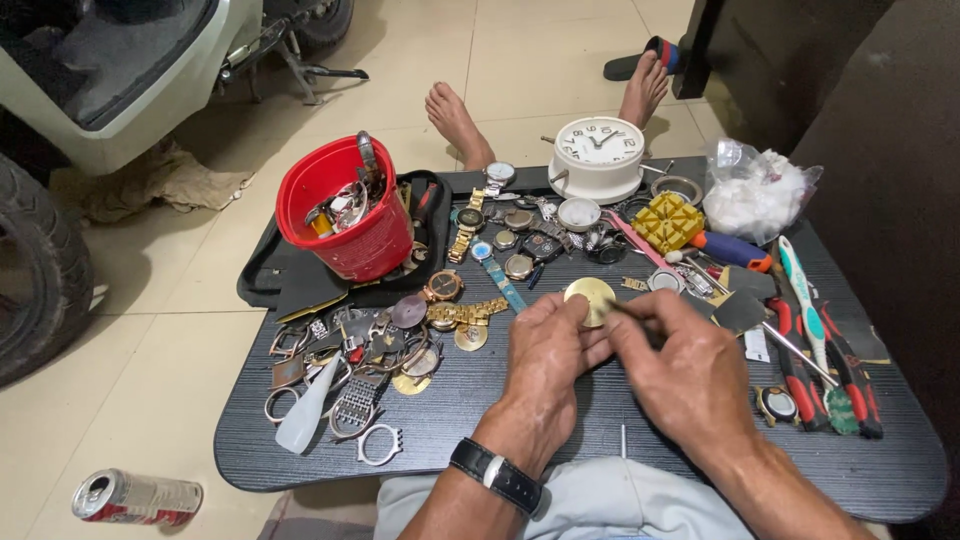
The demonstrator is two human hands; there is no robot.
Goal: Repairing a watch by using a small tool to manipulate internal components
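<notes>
My left hand (545, 365) pinches a round gold watch case (590, 297) above a dark wooden lap table (450, 440). A black wristwatch sits on that wrist. My right hand (685, 375) is closed around a thin tool whose tip touches the right edge of the gold case. Both hands hover over the middle of the table, close together.
A red bucket (345, 205) of watch parts stands at the left, a white alarm clock (598, 155) at the back. Loose watches (480, 240), straps and metal bits (350, 360) lie left of centre; pliers and screwdrivers (820, 350) lie right. A drinks can (135, 497) lies on the floor.
</notes>
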